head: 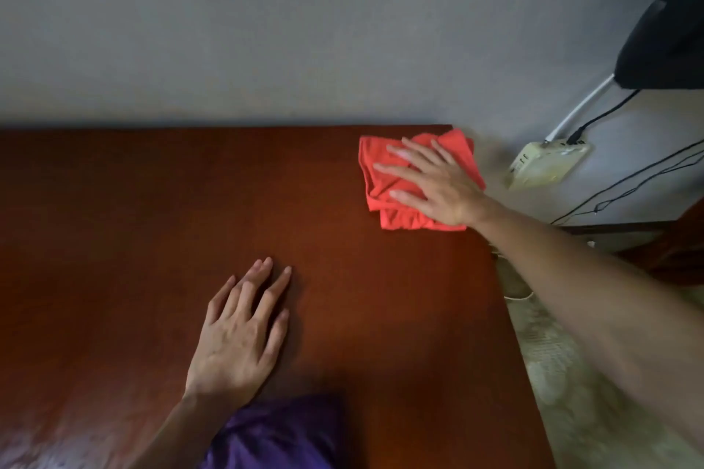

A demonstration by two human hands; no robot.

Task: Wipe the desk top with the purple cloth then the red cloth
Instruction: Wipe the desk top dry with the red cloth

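Observation:
The red cloth [388,215] lies folded at the far right corner of the brown desk top [133,221]. My right hand [438,183] presses flat on it with fingers spread, arm reaching in from the right. My left hand [244,331] rests flat on the bare wood near the middle, fingers apart, holding nothing. The purple cloth [282,434] sits bunched at the near edge, just right of my left forearm, partly cut off by the bottom of the view.
A grey wall [266,30] runs behind the desk. Past the desk's right edge lie a pale power strip [544,164] with black cables, a dark object [670,34] at upper right, and patterned floor [571,373].

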